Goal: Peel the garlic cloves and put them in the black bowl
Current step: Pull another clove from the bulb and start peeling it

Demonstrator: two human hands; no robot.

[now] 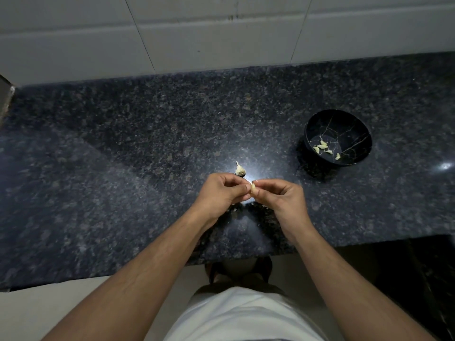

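Speckled dark granite counter [147,134] meets a pale tiled wall [221,33].

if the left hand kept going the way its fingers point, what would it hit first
The left hand points right, so it would first meet the right hand, which pinches the same garlic clove. They already look almost touching, though depth is unclear.

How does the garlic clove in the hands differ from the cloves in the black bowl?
The held clove is pinched between left hand and right hand above the counter; the bowl cloves lie loose in the black bowl. One versus several. All are pale.
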